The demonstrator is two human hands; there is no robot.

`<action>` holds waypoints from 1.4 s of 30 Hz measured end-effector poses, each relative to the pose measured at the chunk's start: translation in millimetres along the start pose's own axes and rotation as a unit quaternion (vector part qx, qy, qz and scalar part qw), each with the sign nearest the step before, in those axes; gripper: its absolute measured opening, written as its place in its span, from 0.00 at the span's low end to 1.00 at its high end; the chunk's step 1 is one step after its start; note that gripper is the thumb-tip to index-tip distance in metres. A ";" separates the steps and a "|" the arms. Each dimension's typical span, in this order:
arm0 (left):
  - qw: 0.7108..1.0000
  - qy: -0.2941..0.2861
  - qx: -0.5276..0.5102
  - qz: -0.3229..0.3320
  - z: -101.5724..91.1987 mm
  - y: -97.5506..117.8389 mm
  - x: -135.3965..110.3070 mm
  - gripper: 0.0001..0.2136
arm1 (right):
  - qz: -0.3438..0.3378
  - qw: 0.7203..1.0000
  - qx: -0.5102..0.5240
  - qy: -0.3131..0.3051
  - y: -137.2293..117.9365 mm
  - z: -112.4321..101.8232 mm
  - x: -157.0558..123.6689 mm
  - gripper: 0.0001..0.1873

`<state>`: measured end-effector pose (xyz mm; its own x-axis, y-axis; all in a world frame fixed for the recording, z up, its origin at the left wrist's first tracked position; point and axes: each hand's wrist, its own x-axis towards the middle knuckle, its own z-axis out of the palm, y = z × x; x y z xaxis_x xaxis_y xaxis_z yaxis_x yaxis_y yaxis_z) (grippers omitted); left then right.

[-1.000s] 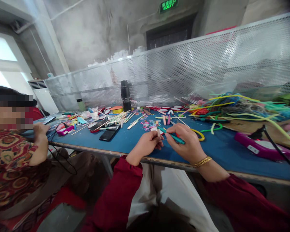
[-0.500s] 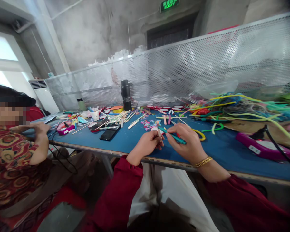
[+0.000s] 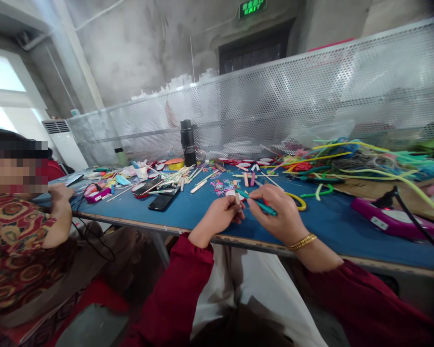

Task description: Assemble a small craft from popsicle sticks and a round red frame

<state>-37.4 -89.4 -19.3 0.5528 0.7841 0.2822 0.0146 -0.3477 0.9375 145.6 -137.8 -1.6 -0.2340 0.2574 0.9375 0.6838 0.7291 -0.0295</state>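
My left hand (image 3: pixel 222 212) is closed, its fingers pinching a small flat pale stick (image 3: pixel 237 196) that stands nearly upright. My right hand (image 3: pixel 275 207) wraps round a slim teal tool (image 3: pixel 262 206), whose exact kind I cannot make out. The tool's tip reaches the upper part of the stick. Both hands are just above the front of the blue table (image 3: pixel 191 214). Beyond them lie a tangle of small coloured loops (image 3: pixel 222 185) and short pink and purple pieces (image 3: pixel 252 180). A yellow ring (image 3: pixel 303 202) is partly behind my right hand.
Left of my hands lie a black phone (image 3: pixel 163 200) and a heap of thin sticks (image 3: pixel 179 176); a black flask (image 3: pixel 188 144) stands behind. Coloured cords (image 3: pixel 358 154) and a purple power strip (image 3: pixel 386 219) are at the right. Another person (image 3: pixel 14 231) sits at the left.
My hands and the tool keep almost the same pose on the stick. The view has shifted slightly. The person at the left has turned their head a little.
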 end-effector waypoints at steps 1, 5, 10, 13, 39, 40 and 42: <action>1.000 0.000 0.000 -0.001 0.0 0.3 -0.1 0.06 | 0.001 1.000 -0.003 0.002 -0.3 -0.3 0.1 0.06; 1.000 0.003 0.000 0.000 0.1 0.4 -0.3 0.07 | 0.000 1.000 -0.007 0.004 -0.3 -0.4 -0.2 0.06; 1.000 0.001 0.000 0.004 0.4 -1.1 -0.1 0.07 | -0.003 1.000 0.002 -0.002 1.0 0.3 -0.9 0.06; 1.000 0.000 0.000 0.009 0.1 -2.3 0.1 0.07 | -0.003 1.000 -0.003 0.000 1.0 0.2 -0.6 0.06; 1.000 0.009 -0.001 -0.004 0.5 0.3 -0.3 0.06 | 0.030 1.000 0.010 -0.002 -3.5 -3.1 2.2 0.06; 1.000 0.009 -0.001 -0.003 0.3 0.2 -0.3 0.06 | 0.028 1.000 0.010 -0.004 -3.6 -3.4 2.3 0.06; 1.000 0.009 -0.002 -0.002 0.2 -0.1 0.0 0.06 | 0.027 1.000 0.011 -0.006 -3.9 -3.8 2.3 0.06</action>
<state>-37.3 -89.5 -19.4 0.5371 0.7949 0.2821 0.0143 -0.3430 0.9392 145.1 -142.5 2.1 -0.2061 0.3048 0.9298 0.6809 0.7272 -0.0874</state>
